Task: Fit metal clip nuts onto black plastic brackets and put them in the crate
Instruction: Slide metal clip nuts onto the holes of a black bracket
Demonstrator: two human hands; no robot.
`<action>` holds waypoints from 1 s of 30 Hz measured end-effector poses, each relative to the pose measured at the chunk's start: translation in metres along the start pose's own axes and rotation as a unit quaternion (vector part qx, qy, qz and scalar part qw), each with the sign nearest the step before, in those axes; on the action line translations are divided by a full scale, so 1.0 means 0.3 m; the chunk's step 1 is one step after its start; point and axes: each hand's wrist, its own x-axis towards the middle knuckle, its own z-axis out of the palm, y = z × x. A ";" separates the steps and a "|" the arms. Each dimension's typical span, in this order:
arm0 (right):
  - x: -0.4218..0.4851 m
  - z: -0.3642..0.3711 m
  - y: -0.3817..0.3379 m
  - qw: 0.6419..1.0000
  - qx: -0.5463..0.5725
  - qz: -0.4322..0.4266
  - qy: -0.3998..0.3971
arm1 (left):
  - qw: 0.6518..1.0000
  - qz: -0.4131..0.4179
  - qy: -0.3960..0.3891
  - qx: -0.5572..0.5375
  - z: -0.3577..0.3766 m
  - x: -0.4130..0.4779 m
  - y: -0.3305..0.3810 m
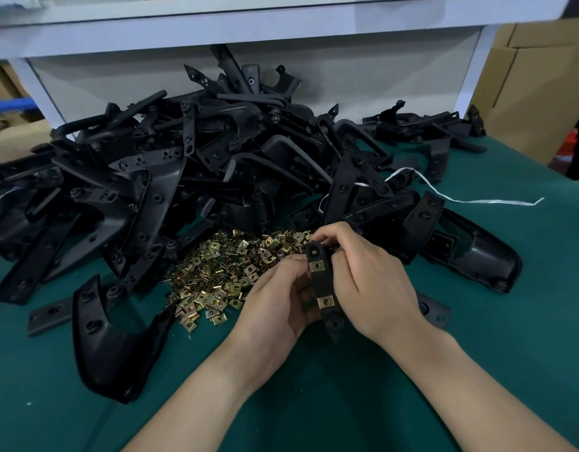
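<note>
Black plastic bracket, long and narrow [322,285]: in the head view it is being held above the table at 5 o'clock from the frame's centre, its length running from 12 to 6 o'clock between the two hands.
Left hand [275,305]: is gripping the bracket's 9 o'clock edge, fingers curling round it.
Right hand [369,282]: is gripping the 3 o'clock edge, its fingertips pinching the bracket's 12 o'clock end.
Upper brass-coloured clip nut [316,265]: is sitting on the bracket just below its top hole.
Lower brass-coloured clip nut [326,302]: is sitting on the bracket nearer its 6 o'clock tip.
Loose pile of square metal clip nuts [222,272]: is lying on the cloth at 10 o'clock from the hands, touching the foot of the bracket heap.
Heap of black plastic brackets [183,164]: is sprawling from 9 through 12 to 3 o'clock beyond the hands.
Curved black bracket [108,340]: is lying apart at 8 o'clock.
Dark green table cloth [477,353]: is covering the work surface.
Thin white strip [461,200]: is trailing out of the heap toward 3 o'clock.
Brown cardboard box [535,86]: is standing at 2 o'clock, beside the white shelf [249,31] at 12.
</note>
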 end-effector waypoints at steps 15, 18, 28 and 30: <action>0.009 0.012 0.006 0.998 0.051 0.024 -0.017 | 1.000 -0.009 -0.021 -0.015 0.008 0.003 0.000; 0.009 0.016 0.009 0.998 0.057 0.024 -0.015 | 1.000 -0.009 -0.025 -0.004 0.012 -0.001 0.003; 0.037 -0.016 0.040 0.994 0.072 0.053 0.062 | 0.995 -0.020 -0.084 0.054 0.040 -0.049 0.013; 0.038 -0.020 0.041 0.994 0.070 0.055 0.067 | 0.992 0.022 -0.066 0.106 0.046 -0.051 0.012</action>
